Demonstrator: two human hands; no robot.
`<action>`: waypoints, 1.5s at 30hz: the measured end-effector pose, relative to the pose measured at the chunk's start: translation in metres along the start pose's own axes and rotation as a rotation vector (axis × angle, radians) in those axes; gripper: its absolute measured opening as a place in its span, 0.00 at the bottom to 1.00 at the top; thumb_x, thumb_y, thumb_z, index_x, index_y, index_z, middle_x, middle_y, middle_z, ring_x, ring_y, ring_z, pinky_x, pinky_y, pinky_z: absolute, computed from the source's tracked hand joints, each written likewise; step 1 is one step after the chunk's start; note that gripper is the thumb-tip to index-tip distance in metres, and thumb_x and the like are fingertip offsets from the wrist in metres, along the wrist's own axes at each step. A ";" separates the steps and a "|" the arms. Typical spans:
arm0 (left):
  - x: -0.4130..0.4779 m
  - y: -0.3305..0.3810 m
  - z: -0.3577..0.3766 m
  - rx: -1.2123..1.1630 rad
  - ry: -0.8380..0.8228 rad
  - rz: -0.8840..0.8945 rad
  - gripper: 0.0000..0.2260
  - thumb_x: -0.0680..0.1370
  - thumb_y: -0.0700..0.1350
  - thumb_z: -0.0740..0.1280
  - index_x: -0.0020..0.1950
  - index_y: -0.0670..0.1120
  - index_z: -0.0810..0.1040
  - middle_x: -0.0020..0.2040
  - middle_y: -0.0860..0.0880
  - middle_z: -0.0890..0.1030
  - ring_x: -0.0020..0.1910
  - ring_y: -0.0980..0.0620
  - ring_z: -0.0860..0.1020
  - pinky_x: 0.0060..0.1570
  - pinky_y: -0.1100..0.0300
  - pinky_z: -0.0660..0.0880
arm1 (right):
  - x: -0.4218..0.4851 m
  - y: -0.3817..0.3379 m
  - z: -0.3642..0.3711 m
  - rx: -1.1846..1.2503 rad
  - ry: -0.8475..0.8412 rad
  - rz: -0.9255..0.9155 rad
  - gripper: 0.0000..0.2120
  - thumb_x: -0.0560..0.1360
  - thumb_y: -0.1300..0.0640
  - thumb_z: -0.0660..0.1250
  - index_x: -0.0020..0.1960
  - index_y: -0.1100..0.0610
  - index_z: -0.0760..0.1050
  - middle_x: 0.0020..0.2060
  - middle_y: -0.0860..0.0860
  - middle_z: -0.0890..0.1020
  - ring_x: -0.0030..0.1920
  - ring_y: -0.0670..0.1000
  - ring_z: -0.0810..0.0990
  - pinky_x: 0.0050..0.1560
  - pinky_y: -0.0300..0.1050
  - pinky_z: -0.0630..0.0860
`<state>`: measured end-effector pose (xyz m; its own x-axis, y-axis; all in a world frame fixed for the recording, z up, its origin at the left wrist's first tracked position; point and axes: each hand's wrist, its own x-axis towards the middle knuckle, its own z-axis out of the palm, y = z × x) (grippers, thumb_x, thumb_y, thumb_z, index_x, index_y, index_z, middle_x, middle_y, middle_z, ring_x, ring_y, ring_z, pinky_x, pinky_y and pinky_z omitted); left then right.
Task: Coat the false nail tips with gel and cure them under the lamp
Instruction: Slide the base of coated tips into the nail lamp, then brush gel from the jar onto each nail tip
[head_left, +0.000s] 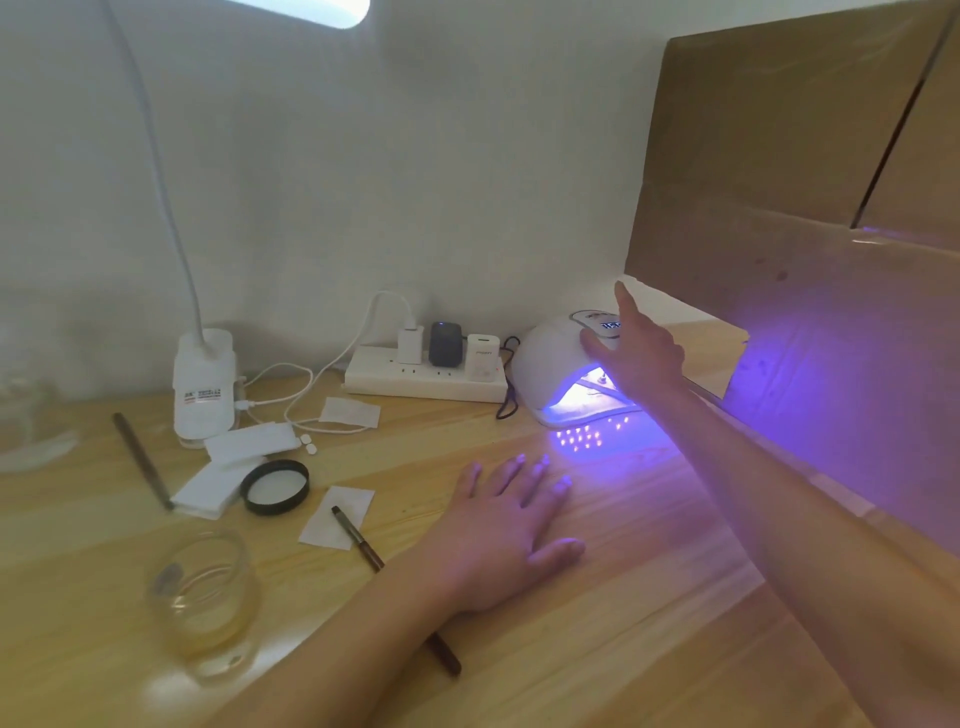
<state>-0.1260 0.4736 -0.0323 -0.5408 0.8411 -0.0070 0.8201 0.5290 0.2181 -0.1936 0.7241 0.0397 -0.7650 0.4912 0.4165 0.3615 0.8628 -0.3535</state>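
A white domed curing lamp (550, 358) stands at the back right of the wooden table and glows violet inside; something pale lies in its mouth, too bright to make out. My right hand (636, 348) hovers over the lamp's top panel, fingers spread, index finger raised, holding nothing. My left hand (506, 525) lies flat on the table in front of the lamp, palm down, fingers apart. A brown gel brush (358, 538) rests across a white wipe left of that hand. A clear glass jar (202, 592) stands at the near left, its black lid (276, 487) lying apart.
A white power strip (423, 382) with several plugs sits against the wall. A white gooseneck desk lamp (203, 384) stands left, with cables, white wipes (223, 467) and a thin dark stick (143, 460). A cardboard panel (810, 171) walls off the right side.
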 end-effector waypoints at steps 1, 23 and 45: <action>0.000 0.000 -0.001 -0.004 0.011 0.002 0.30 0.81 0.65 0.49 0.81 0.57 0.46 0.81 0.54 0.42 0.79 0.54 0.41 0.75 0.48 0.35 | -0.001 0.001 -0.001 -0.017 -0.003 0.001 0.38 0.78 0.37 0.61 0.81 0.45 0.47 0.74 0.56 0.66 0.75 0.61 0.61 0.72 0.66 0.54; -0.353 -0.059 -0.056 0.013 0.519 -0.246 0.05 0.78 0.56 0.64 0.49 0.62 0.80 0.47 0.64 0.78 0.43 0.65 0.77 0.35 0.61 0.77 | -0.285 -0.214 -0.039 0.361 -0.397 -1.299 0.11 0.77 0.56 0.58 0.50 0.53 0.79 0.30 0.40 0.72 0.29 0.44 0.68 0.27 0.39 0.70; -0.417 -0.154 -0.058 -0.127 0.484 -0.764 0.12 0.68 0.55 0.77 0.46 0.59 0.77 0.43 0.59 0.76 0.36 0.56 0.74 0.39 0.61 0.72 | -0.309 -0.304 0.009 0.155 -0.652 -1.039 0.14 0.81 0.44 0.61 0.60 0.51 0.66 0.39 0.45 0.76 0.38 0.45 0.76 0.34 0.41 0.73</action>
<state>-0.0381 0.0348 -0.0063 -0.9710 0.1129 0.2106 0.1954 0.8824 0.4281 -0.0717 0.3094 0.0109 -0.7901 -0.6077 0.0798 -0.6087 0.7626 -0.2188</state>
